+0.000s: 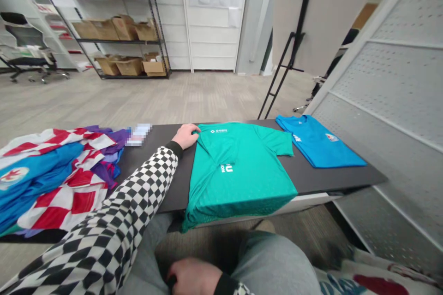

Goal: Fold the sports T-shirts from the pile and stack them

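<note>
A green T-shirt [242,184] lies on the dark table with its left side folded inward, so one sleeve rests across its front over part of the white lettering. Its lower end droops over the table's front edge. At the shirt's upper left edge, the bent fingers of my left hand [187,136] pinch the fabric. My right hand [195,276] is low over my lap, apart from the shirt, with its fingers curled in. What it holds, if anything, I cannot make out.
A folded blue T-shirt [321,140] lies on the table's right part. Red-and-white checked, blue and purple shirts [69,170] are heaped at the left. A grey perforated panel [391,87] borders the right side. Shelves with cardboard boxes [121,27] stand behind.
</note>
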Demonstrator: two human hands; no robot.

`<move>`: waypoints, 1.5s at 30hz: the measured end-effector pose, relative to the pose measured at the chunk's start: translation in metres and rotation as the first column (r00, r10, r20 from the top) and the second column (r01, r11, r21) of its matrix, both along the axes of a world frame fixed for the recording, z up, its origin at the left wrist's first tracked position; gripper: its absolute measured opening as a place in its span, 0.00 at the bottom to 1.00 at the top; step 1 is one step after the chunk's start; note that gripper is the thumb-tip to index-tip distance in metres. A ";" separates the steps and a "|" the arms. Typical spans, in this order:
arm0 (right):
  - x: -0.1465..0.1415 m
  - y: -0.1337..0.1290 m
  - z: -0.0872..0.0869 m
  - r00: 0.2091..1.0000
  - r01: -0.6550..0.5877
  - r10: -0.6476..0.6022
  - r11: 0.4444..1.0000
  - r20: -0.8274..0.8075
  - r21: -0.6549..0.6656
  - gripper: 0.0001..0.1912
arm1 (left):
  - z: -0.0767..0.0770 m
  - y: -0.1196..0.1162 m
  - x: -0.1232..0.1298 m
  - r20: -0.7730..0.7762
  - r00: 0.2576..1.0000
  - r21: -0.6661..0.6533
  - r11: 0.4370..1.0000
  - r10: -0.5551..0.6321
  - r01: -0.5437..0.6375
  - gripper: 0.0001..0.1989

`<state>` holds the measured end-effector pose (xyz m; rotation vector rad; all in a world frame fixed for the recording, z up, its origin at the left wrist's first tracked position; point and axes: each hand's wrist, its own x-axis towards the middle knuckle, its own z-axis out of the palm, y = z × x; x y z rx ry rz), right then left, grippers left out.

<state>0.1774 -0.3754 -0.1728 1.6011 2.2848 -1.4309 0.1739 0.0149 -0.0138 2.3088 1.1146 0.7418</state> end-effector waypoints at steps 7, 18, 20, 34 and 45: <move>0.023 0.002 0.052 0.975 0.182 -0.177 0.983 0.133 -0.027 0.19 | -0.021 0.025 0.003 -0.152 0.985 0.141 0.985 -0.080 0.102 0.16; 0.027 -0.010 0.111 0.534 0.845 -0.732 0.476 -0.422 0.243 0.18 | -0.032 0.035 0.010 -0.050 0.999 0.088 0.996 0.002 0.002 0.08; 0.021 -0.001 0.121 0.515 0.855 -0.739 0.401 -0.435 0.330 0.20 | -0.034 0.035 0.010 -0.048 0.999 0.085 0.996 -0.014 0.018 0.08; 0.030 0.020 0.152 0.361 0.924 -0.794 0.231 -0.490 0.306 0.17 | -0.027 0.030 0.008 -0.077 0.997 0.062 0.998 -0.019 0.024 0.14; 0.072 -0.012 0.106 -0.026 1.000 -0.758 -0.026 -0.651 -0.010 0.15 | -0.026 0.030 0.009 -0.094 0.996 0.059 0.998 -0.010 0.016 0.14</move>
